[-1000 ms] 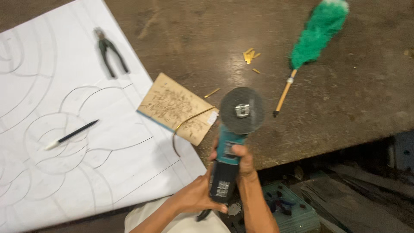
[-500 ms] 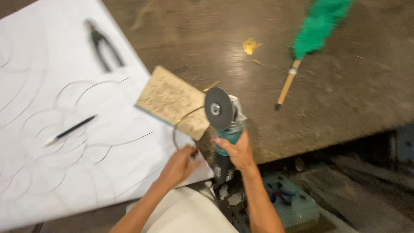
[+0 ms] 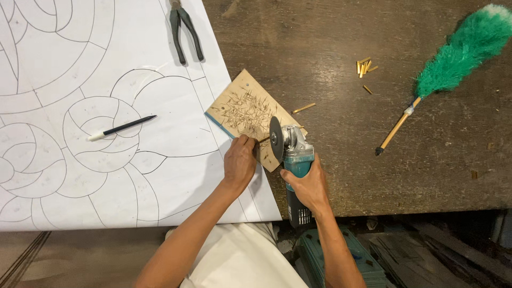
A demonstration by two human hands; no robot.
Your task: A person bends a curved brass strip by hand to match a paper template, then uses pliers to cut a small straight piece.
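Both hands — right hand point(image 3: 309, 184) on grinder point(image 3: 290, 154)

Scored wooden board point(image 3: 242, 109), matt paper sheet point(image 3: 80, 106)

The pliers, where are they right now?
In the head view, the pliers lie at the top, left of centre, on the right edge of the white drawing sheet, well above the scored wooden board.

Showing evenly and softly lit, sharp throughout; glaring slightly off the white pattern sheet point(image 3: 106, 106), dimming beneath the workbench point(image 3: 373, 80) edge.
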